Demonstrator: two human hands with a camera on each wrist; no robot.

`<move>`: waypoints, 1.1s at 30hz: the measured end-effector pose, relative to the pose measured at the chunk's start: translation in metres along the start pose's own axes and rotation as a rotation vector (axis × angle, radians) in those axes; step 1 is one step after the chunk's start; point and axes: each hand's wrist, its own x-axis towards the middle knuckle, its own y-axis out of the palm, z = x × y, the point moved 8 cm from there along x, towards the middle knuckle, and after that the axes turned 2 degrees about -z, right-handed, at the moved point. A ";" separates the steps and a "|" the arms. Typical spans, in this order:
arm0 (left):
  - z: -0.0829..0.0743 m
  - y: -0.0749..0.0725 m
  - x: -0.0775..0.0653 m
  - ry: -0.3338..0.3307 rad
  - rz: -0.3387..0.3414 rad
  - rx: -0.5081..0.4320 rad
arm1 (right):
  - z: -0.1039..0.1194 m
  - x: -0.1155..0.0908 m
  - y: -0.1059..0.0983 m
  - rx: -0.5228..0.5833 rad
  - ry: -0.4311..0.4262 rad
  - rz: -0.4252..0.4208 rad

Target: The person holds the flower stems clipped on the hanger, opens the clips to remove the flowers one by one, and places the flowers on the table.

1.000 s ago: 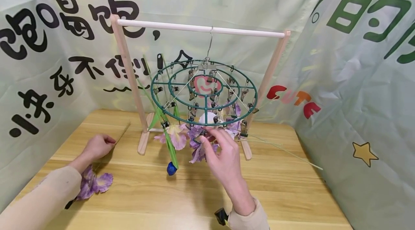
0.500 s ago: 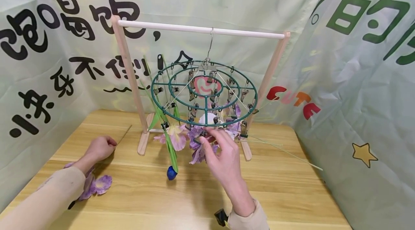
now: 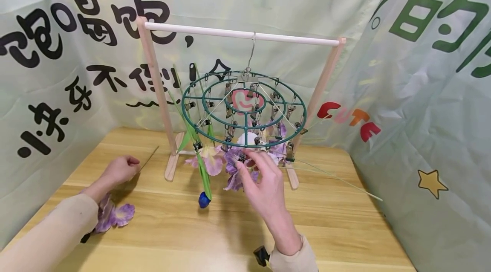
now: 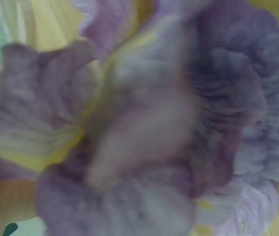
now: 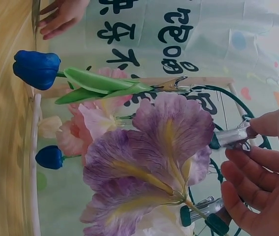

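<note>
The metal clip (image 5: 233, 136) stands near the front of the green hanger (image 3: 246, 128), pinched in my right hand (image 3: 264, 182); my left hand (image 3: 120, 170), low at the table (image 3: 345, 221), grips a thin stem (image 3: 149, 159), fingers curled; I judge the clip is being readied, the next move calling for the stem there; no container shows; the hanger bears a blue tulip (image 5: 37, 70).

I'm getting just blurred petals (image 4: 228, 98) in the left wrist view, the left sleeve (image 3: 65, 223) is hiding part of a purple flower (image 3: 106, 218), and the right wrist view's cutting off the right hand (image 5: 262, 169).
</note>
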 end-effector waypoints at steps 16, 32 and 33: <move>-0.064 -0.033 -0.023 0.087 -0.217 -0.256 | 0.002 0.002 0.002 0.032 -0.012 -0.013; -0.137 -0.032 -0.047 0.264 -0.374 -0.873 | 0.018 -0.002 0.000 0.126 -0.075 -0.106; -0.140 -0.031 -0.048 0.266 -0.382 -0.898 | 0.020 -0.002 0.000 0.130 -0.082 -0.112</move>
